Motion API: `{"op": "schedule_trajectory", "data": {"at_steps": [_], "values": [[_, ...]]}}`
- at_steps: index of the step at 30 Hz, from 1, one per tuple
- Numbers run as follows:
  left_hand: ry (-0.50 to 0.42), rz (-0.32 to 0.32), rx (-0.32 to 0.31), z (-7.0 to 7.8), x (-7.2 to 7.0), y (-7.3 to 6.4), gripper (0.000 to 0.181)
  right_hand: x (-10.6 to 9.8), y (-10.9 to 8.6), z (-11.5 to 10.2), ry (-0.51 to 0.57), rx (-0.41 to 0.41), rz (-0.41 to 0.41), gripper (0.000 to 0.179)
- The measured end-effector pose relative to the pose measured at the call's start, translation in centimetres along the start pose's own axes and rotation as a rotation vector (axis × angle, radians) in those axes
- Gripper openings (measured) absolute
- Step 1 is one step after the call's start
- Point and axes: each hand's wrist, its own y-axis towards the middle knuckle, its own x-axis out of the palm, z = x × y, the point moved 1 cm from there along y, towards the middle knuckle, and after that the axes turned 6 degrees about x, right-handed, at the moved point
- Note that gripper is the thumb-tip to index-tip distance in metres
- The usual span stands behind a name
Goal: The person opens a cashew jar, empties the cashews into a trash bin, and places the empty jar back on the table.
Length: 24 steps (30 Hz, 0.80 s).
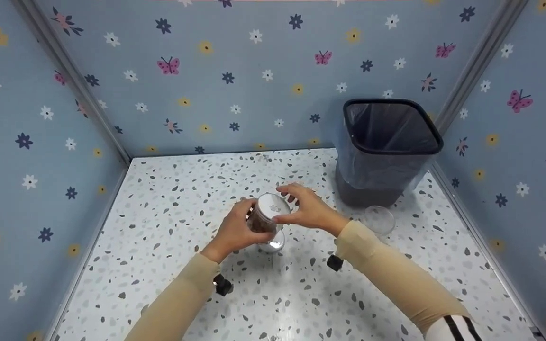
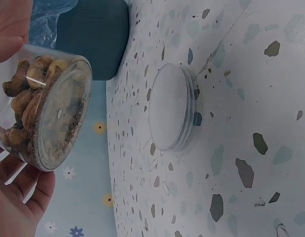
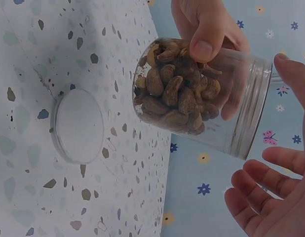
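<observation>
My left hand grips a clear plastic jar round its side, holding it tilted above the table. Brown-skinned cashews fill the lower part of the jar. Across its top lies a pale round cover with small print. My right hand is at the jar's top, thumb right at the rim and the other fingers spread apart. Below the jar, a round lid with a white face and clear rim lies on the speckled table, partly hidden by the jar in the head view.
A dark bin with a clear liner stands at the back right of the table. In front of it lies a clear round disc, close to my right sleeve. Flower-patterned panels rise at the back and both sides.
</observation>
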Motion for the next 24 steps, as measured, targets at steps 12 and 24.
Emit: {"op": "schedule_trajectory", "data": {"at_steps": [12, 24], "values": [[0.066, -0.028, 0.017, 0.42, 0.68, 0.36, 0.082, 0.82, 0.02, 0.30, -0.023, -0.021, -0.004, 0.087], [-0.046, -0.066, 0.034, 0.50, 0.88, 0.46, 0.083, 0.79, -0.42, -0.22, 0.018, -0.032, 0.081, 0.076]]}}
